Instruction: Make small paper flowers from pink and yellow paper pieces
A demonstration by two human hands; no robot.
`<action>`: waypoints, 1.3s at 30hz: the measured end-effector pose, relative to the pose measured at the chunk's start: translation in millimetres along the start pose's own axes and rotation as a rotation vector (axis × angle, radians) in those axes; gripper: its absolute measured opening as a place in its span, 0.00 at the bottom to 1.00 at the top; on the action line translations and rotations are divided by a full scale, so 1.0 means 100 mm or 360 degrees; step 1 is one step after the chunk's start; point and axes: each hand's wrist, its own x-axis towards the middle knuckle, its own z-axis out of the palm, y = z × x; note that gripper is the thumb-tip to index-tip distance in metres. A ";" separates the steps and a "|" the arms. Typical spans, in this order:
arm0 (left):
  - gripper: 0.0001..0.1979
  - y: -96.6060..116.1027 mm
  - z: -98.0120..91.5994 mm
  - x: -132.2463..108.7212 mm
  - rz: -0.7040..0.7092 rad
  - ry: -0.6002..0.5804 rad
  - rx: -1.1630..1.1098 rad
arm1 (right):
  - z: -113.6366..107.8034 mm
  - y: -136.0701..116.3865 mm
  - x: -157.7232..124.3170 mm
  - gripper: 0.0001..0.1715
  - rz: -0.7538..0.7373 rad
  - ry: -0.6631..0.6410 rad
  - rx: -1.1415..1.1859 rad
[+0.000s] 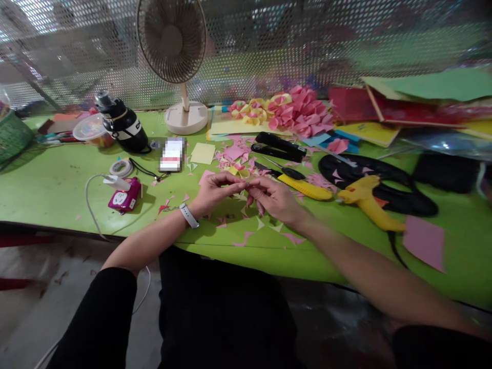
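My left hand (218, 190) and my right hand (273, 197) meet over the front middle of the green table, fingertips pinched together. Whatever lies between the fingers is too small and too covered to name. Just behind the fingertips shows a yellow and pink curled paper piece (237, 171); whether it is held or lying there I cannot tell. Pink paper scraps (234, 152) are scattered around both hands. Beyond my right hand lie a yellow utility knife (307, 188), dark-handled scissors (292, 172) and a black stapler (280, 147).
A yellow glue gun (363, 200) rests at the right, its cord trailing off the edge. Folded pink paper flowers (302, 110) are heaped behind. A fan (187, 118), black bottle (126, 125), phone (172, 154) and magenta power adapter (125, 196) stand or lie left.
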 end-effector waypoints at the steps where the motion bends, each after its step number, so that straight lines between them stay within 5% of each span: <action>1: 0.12 0.00 0.00 0.00 -0.0002 0.0003 0.0005 | -0.01 0.00 0.00 0.14 0.0018 -0.0013 0.0014; 8: 0.11 0.00 -0.01 0.00 -0.0030 -0.0015 0.0001 | -0.02 -0.04 0.01 0.18 0.0110 -0.0134 0.0071; 14: 0.14 0.00 -0.01 0.00 0.0032 0.0106 0.0024 | 0.01 0.01 0.00 0.16 0.0058 -0.0037 0.0003; 39: 0.13 0.03 -0.03 0.01 -0.0039 -0.0003 0.0053 | 0.01 0.01 0.00 0.18 0.0160 -0.0252 0.0186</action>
